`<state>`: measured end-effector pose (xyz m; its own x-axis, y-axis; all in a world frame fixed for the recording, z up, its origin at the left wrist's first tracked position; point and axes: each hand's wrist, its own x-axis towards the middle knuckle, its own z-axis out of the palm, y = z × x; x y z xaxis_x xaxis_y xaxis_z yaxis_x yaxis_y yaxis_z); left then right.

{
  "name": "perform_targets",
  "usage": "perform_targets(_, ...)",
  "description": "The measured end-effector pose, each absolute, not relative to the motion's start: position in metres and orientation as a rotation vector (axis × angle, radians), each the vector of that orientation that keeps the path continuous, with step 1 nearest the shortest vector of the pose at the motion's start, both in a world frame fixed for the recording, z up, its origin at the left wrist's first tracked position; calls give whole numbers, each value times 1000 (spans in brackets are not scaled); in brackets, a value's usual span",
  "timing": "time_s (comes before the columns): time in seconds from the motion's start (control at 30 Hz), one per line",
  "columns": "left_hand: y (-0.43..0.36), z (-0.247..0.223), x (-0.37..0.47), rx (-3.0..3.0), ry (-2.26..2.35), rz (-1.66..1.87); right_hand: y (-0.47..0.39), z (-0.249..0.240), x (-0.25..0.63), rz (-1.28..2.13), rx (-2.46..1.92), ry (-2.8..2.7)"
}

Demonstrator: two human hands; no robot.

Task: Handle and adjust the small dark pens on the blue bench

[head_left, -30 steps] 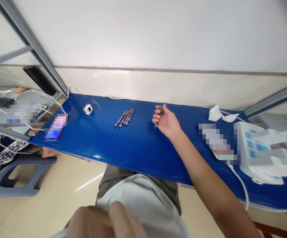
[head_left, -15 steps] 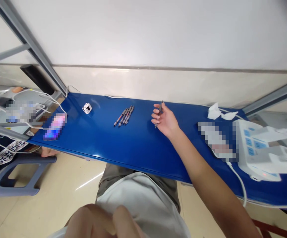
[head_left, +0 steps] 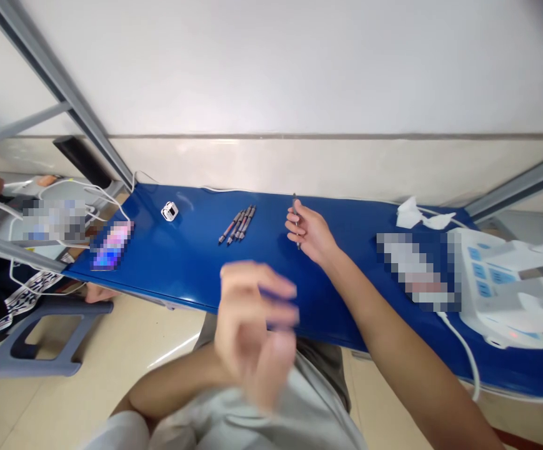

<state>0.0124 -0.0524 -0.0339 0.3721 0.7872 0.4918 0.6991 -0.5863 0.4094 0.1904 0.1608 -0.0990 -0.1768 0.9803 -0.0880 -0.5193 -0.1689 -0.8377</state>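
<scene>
We see a slim dark pen-like tool (head_left: 295, 220) with a grey metal tip held in the fingers (head_left: 294, 226) of our right hand (head_left: 311, 232), standing nearly upright, its top end poking above the hand and its lower end just over the glossy blue table (head_left: 196, 269). To its left, well apart, a small bunch of similar slim tools (head_left: 238, 224) with reddish and grey barrels lies flat on the table, side by side and touching, all slanted the same way.
</scene>
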Motion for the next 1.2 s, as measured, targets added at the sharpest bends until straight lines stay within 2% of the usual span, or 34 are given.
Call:
perform_targets(0.07,14,-34,9,2481,1358,1095,159,-99,189,1641,-812,-879)
perform_targets(0.17,110,-46,-6,2480,1087,1259,155,-96,186,1663,-842,-971)
perform_targets(0.33,190,-76,-23,2304,661,1095,152,-93,186,1692,-861,-1020)
perform_targets(0.53,185,-99,-13,1752,542,1171,150,-91,188,1715,-893,-1144)
perform_targets(0.7,180,-102,-7,1471,467,1078,144,-89,181,1733,-894,-1249)
perform_targets(0.97,180,-103,-12,1251,689,1286,141,-99,166,1401,-984,-1406)
perform_targets(1.2,177,-98,-9,1182,748,1389,147,-111,171,1375,-996,-1496)
